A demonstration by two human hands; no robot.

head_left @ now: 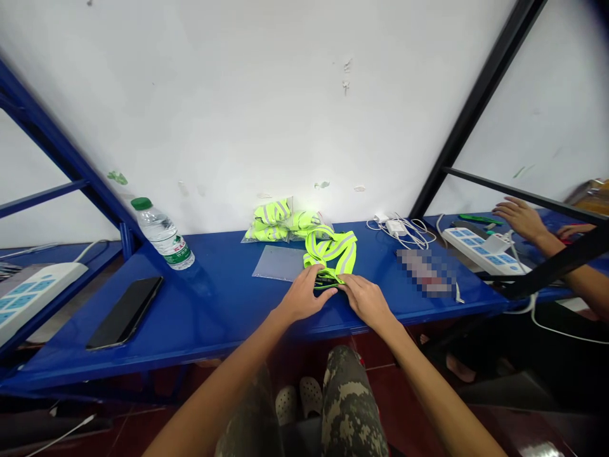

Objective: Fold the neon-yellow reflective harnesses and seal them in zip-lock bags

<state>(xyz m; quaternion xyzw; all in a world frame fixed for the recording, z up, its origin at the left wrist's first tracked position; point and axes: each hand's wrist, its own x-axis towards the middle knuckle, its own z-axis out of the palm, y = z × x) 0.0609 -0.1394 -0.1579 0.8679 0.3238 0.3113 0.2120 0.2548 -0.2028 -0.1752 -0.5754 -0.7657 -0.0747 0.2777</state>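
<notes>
A neon yellow reflective strap (346, 249) with silver stripes lies loosely looped on the blue table. At its near end, my left hand (304, 294) grips the strap from the left, thumb and fingers on either side of a dark part, perhaps a buckle. My right hand (365, 298) pinches the same end from the right. Just behind my left hand lies a flat clear plastic bag (278, 263). Beyond it, several bagged neon yellow straps (272, 222) are heaped against the wall.
A water bottle (164, 235) and a black phone (126, 312) stand and lie to the left. White chargers with cables (402, 230) and a blurred-out item (425, 273) are on the right. Past the black frame post (469, 114), another person's hand (521, 219) hovers near a power strip (485, 251).
</notes>
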